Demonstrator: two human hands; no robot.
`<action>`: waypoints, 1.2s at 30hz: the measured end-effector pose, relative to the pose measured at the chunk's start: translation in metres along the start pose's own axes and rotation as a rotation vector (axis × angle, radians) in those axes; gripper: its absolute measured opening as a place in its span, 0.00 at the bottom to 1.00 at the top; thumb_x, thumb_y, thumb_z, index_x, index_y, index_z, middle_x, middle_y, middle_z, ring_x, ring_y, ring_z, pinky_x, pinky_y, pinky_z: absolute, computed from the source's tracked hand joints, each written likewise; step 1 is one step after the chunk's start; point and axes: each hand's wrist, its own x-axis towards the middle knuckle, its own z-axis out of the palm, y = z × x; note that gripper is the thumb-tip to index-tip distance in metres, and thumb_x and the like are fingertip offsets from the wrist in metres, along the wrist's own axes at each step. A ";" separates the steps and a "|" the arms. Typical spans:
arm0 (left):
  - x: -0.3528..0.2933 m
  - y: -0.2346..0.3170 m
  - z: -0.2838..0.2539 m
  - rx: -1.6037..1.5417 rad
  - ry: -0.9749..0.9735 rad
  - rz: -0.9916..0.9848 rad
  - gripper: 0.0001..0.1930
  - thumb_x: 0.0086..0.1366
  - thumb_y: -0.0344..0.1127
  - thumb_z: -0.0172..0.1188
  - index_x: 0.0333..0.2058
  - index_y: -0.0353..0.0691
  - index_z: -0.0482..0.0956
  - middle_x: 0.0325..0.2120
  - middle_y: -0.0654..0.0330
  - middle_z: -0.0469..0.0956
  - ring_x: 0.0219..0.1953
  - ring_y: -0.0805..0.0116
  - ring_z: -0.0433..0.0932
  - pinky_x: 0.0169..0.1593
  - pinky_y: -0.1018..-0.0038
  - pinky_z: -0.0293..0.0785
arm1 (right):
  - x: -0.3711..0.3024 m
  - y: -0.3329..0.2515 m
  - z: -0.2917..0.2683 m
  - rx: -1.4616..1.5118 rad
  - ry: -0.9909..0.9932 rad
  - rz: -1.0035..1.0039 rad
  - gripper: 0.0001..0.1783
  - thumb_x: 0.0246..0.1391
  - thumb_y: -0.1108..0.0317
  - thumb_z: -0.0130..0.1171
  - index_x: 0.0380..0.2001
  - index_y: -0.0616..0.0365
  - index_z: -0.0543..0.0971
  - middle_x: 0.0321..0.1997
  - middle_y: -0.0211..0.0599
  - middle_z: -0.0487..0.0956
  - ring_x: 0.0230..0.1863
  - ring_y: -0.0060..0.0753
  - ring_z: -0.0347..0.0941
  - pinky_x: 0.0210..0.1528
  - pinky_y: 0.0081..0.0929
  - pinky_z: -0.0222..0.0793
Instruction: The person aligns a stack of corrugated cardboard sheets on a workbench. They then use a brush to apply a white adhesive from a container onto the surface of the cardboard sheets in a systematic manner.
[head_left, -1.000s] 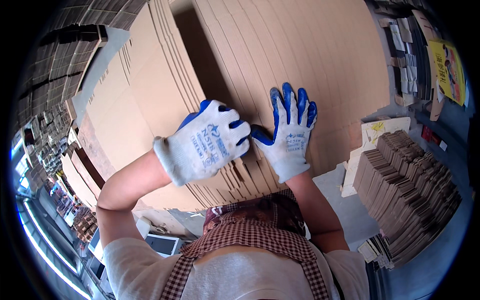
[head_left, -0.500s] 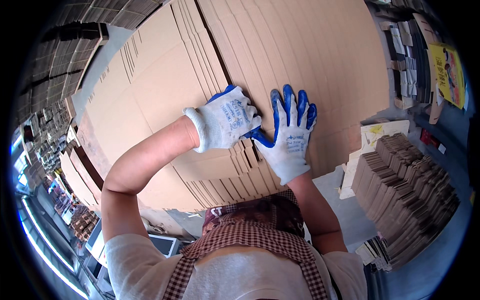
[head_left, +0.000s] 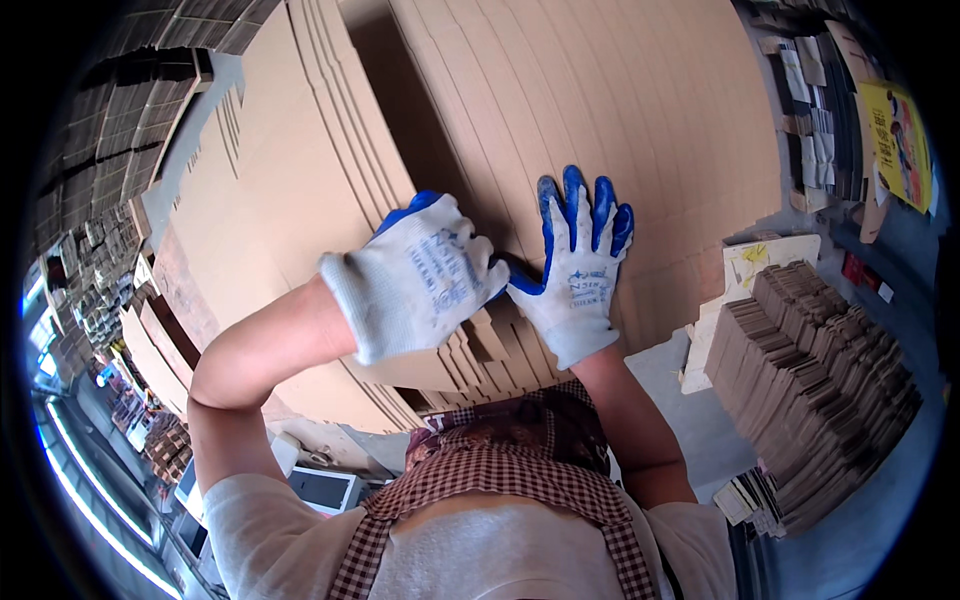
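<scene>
Right now: left hand (head_left: pixel 425 278) on left cardboard stack's (head_left: pixel 300 190) right edge, fingers curled, can't tell if pinching. Right hand (head_left: pixel 580 270) on right cardboard stack (head_left: pixel 620 90), fingers spread. Dark gap (head_left: pixel 405 105) between stacks, far of hands.

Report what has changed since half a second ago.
The white-and-blue-gloved left hand has moved left and down the picture. The flat brown cardboard sheets on the left have shifted left, widening the long dark gap beside the ridged brown cardboard stack. Whether this hand grips a sheet is hidden. The white-and-blue-gloved right hand stays spread on the ridged stack.
</scene>
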 end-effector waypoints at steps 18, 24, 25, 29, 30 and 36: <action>0.002 -0.005 0.056 -0.174 0.247 -0.054 0.05 0.60 0.41 0.56 0.35 0.55 0.77 0.41 0.66 0.74 0.46 0.64 0.73 0.54 0.66 0.67 | 0.002 -0.003 -0.001 0.002 -0.002 -0.001 0.54 0.43 0.40 0.67 0.70 0.49 0.58 0.75 0.43 0.49 0.75 0.57 0.40 0.72 0.67 0.33; -0.003 -0.001 0.064 -0.128 0.326 -0.070 0.06 0.57 0.40 0.57 0.35 0.55 0.77 0.39 0.66 0.74 0.46 0.64 0.74 0.54 0.65 0.70 | 0.002 -0.002 0.002 -0.005 0.002 -0.003 0.55 0.44 0.40 0.67 0.71 0.49 0.57 0.76 0.43 0.48 0.76 0.58 0.39 0.72 0.67 0.31; -0.004 -0.002 0.065 -0.121 0.338 -0.071 0.07 0.56 0.40 0.58 0.35 0.55 0.77 0.39 0.67 0.75 0.46 0.65 0.74 0.54 0.65 0.71 | 0.002 -0.002 0.002 -0.008 0.006 -0.003 0.55 0.44 0.40 0.67 0.71 0.49 0.57 0.76 0.43 0.48 0.76 0.58 0.39 0.72 0.67 0.31; -0.005 -0.002 0.069 -0.113 0.359 -0.083 0.08 0.54 0.39 0.58 0.35 0.55 0.77 0.38 0.67 0.75 0.47 0.65 0.75 0.54 0.65 0.73 | 0.002 -0.002 0.001 0.000 0.013 -0.005 0.55 0.43 0.40 0.67 0.71 0.49 0.57 0.76 0.43 0.49 0.75 0.58 0.40 0.72 0.66 0.32; -0.006 -0.002 0.071 -0.141 0.355 -0.094 0.08 0.54 0.39 0.58 0.35 0.55 0.77 0.38 0.67 0.75 0.46 0.65 0.75 0.53 0.65 0.73 | 0.002 -0.002 0.001 -0.001 0.014 -0.007 0.55 0.43 0.40 0.67 0.71 0.49 0.57 0.76 0.43 0.49 0.75 0.58 0.40 0.72 0.66 0.32; -0.005 -0.001 0.071 -0.124 0.367 -0.117 0.08 0.54 0.38 0.59 0.34 0.55 0.77 0.38 0.67 0.76 0.46 0.64 0.76 0.53 0.65 0.74 | 0.001 -0.002 0.000 0.010 0.025 -0.011 0.54 0.44 0.40 0.67 0.70 0.50 0.58 0.75 0.43 0.50 0.75 0.58 0.40 0.72 0.66 0.32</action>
